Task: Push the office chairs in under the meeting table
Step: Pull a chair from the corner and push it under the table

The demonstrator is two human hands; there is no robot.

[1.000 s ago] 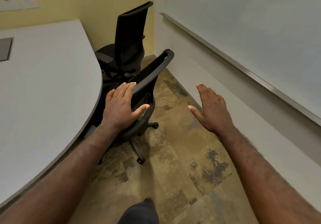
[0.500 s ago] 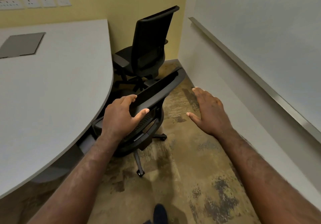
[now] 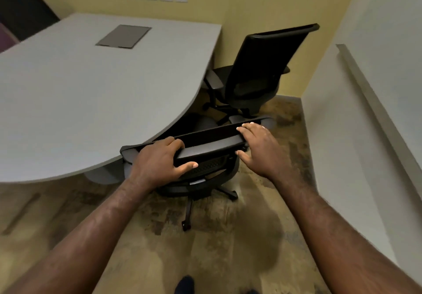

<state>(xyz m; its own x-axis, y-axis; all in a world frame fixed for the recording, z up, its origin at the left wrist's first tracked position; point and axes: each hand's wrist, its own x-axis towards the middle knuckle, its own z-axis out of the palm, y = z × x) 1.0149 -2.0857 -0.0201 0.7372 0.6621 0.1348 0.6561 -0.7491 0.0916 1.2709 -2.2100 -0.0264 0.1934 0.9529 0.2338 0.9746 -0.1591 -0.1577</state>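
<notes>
so from the head cam, both hands are gripping the top rail of the near chair (image 3: 205,143), which is sitting half tucked under the curved edge of the meeting table (image 3: 91,92), seat already going under the tabletop just ahead of the fingertips. the left hand (image 3: 159,163) is curling around the rail's left end, fingers over the top and thumb hooking underneath, so it's properly holding on. the right hand (image 3: 260,150) is lying flatter on the right end, fingers draped over the rail and thumb spread out below it, more of a loose hold than a clamp. beyond the right fingers a second chair (image 3: 258,72) is standing well out from the table near the corner, not yet pushed in. I'm guessing the chair is rolling easy on its casters but wanting to swivel, so holding both ends of that stiff rail is looking like the way to keep it tracking straight
</notes>
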